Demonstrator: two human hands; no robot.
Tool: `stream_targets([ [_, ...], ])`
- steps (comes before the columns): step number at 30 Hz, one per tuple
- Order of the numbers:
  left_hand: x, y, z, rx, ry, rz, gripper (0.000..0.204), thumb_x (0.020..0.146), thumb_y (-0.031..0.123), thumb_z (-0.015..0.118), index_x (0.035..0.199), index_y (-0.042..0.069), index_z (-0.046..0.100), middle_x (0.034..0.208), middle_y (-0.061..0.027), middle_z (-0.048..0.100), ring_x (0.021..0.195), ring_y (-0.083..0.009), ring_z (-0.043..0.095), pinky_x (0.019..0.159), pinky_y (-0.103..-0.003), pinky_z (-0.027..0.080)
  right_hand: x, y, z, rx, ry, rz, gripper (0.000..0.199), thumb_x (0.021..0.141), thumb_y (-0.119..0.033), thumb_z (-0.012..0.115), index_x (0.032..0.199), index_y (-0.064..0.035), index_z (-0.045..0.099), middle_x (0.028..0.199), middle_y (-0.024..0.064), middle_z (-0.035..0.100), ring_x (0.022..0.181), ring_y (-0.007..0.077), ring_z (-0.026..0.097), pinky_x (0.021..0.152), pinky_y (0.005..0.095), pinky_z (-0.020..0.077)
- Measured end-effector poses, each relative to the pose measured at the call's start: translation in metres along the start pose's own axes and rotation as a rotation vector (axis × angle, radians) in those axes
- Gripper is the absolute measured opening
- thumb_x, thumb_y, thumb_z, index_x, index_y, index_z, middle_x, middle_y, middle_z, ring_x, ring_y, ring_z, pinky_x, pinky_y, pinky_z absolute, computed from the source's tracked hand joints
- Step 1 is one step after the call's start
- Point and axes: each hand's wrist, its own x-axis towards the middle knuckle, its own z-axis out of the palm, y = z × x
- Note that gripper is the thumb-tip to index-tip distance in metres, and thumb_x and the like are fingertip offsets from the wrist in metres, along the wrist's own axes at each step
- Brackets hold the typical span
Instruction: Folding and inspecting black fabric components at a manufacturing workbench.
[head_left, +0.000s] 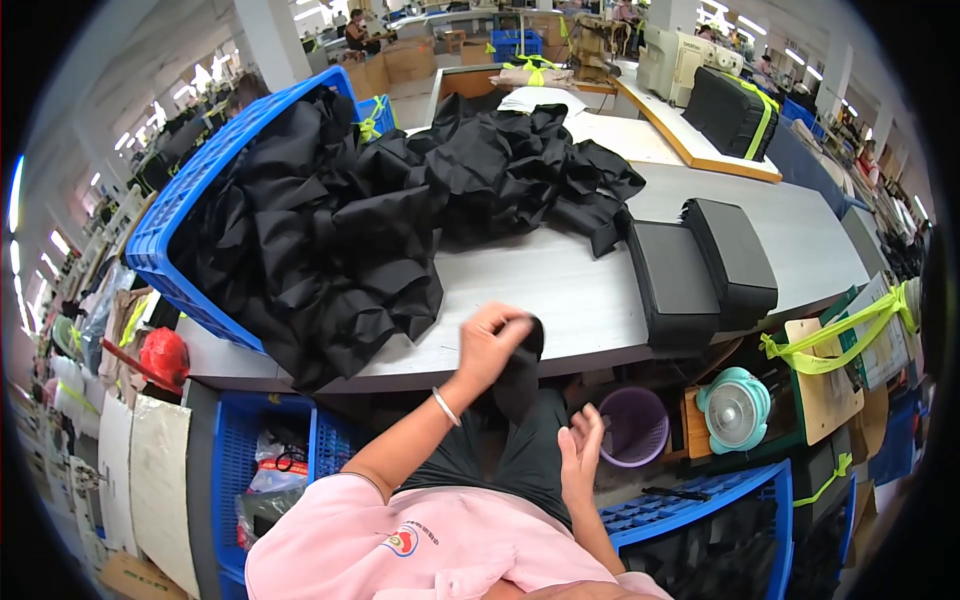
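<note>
My left hand (488, 350), with a pale bangle at its wrist, is closed on a small black fabric piece (518, 380) in front of the table's near edge. The piece hangs down over my lap. Lower and to the right, my right hand (580, 440) is held above my thigh, its fingers apart and nothing visible in it. A big heap of black fabric (330, 230) spills from a tipped blue crate (190, 290) across the white table (560, 300). Two stacks of flat black pieces, a left stack (675, 275) and a right stack (730, 250), lie to the right.
Below the table's right side are a purple bin (634, 425), a teal fan (735, 410) and a blue crate (700, 510) of black pieces. Another blue crate (260, 440) stands at lower left. A sewing machine (690, 60) and a tied black bundle (728, 112) are at back right.
</note>
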Motion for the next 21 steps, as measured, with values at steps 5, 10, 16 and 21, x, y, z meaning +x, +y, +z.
stream_targets([
  [5, -0.078, 0.035, 0.022, 0.087, -0.442, 0.184, 0.018, 0.074, 0.003, 0.075, 0.091, 0.006, 0.075, 0.084, -0.0067, 0.066, 0.078, -0.0189, 0.065, 0.069, -0.028, 0.051, 0.049, -0.048, 0.033, -0.339, 0.256, -0.491, 0.077, 0.084, -0.010, 0.069, 0.148, 0.0043, 0.028, 0.152, 0.0220, 0.031, 0.134, 0.0367, 0.043, 0.109, 0.0447, 0.0354],
  [10, -0.074, 0.027, 0.010, 0.001, -0.325, 0.078, 0.021, 0.076, 0.001, 0.079, 0.096, 0.006, 0.077, 0.082, -0.0049, 0.067, 0.075, -0.0149, 0.064, 0.067, -0.026, 0.050, 0.051, -0.027, 0.030, -0.184, 0.171, -0.195, 0.039, 0.087, 0.002, 0.065, 0.125, 0.0027, 0.057, 0.109, 0.0110, 0.066, 0.092, 0.0224, 0.067, 0.080, 0.0309, 0.0526],
  [16, -0.052, 0.000, -0.015, 0.011, -0.122, -0.156, 0.010, 0.083, 0.011, 0.078, 0.089, 0.003, 0.075, 0.078, -0.0037, 0.069, 0.076, -0.0109, 0.065, 0.068, -0.025, 0.050, 0.037, -0.025, 0.008, 0.934, -0.472, 0.498, 0.014, 0.096, -0.014, 0.063, 0.106, -0.0039, 0.065, 0.093, 0.0019, 0.068, 0.081, 0.0112, 0.064, 0.078, 0.0244, 0.0517],
  [21, -0.045, -0.014, -0.026, -0.628, -0.100, -0.739, 0.045, 0.105, 0.037, 0.046, 0.101, -0.002, 0.070, 0.084, -0.0051, 0.067, 0.072, -0.0119, 0.062, 0.072, -0.024, 0.052, 0.038, -0.065, 0.013, 0.559, -0.363, 0.131, 0.036, 0.090, -0.007, 0.070, 0.121, 0.0001, 0.053, 0.110, 0.0085, 0.065, 0.096, 0.0128, 0.063, 0.084, 0.0258, 0.0507],
])
